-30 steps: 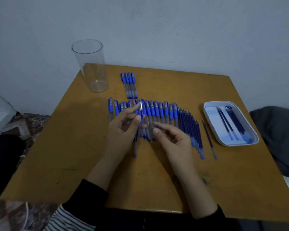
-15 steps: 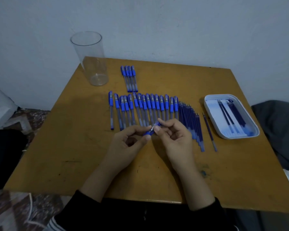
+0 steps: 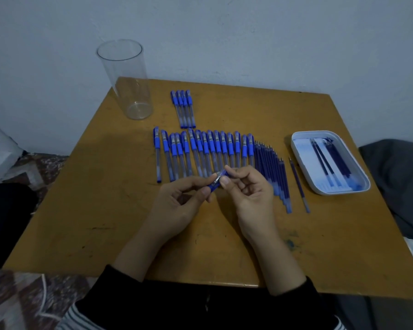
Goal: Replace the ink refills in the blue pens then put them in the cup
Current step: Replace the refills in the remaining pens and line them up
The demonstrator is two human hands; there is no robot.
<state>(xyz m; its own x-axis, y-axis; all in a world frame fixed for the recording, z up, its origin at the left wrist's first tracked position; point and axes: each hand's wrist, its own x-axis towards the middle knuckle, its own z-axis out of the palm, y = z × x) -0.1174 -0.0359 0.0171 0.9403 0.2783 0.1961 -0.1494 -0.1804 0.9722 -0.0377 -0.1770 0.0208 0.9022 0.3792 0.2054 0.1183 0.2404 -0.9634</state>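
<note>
Both hands hold one blue pen (image 3: 217, 181) above the table's middle. My left hand (image 3: 177, 206) grips its body, and my right hand (image 3: 249, 194) pinches the capped end between thumb and fingers. Behind them lies a long row of several capped blue pens (image 3: 205, 151), with a smaller group of pens (image 3: 183, 108) further back. To the right of the row lie several blue ink refills (image 3: 272, 172), and one refill (image 3: 299, 184) lies apart. A clear plastic cup (image 3: 126, 79) stands empty at the table's back left corner.
A white tray (image 3: 303, 160) at the right holds several refills. The yellow-brown table (image 3: 81, 210) stands against a pale wall. Dark grey fabric (image 3: 401, 182) lies beyond the right edge, and patterned floor shows at the left.
My left hand lifted a pen out of the row and brought it toward me; my right hand closed onto its capped end. The view shifted slightly.
</note>
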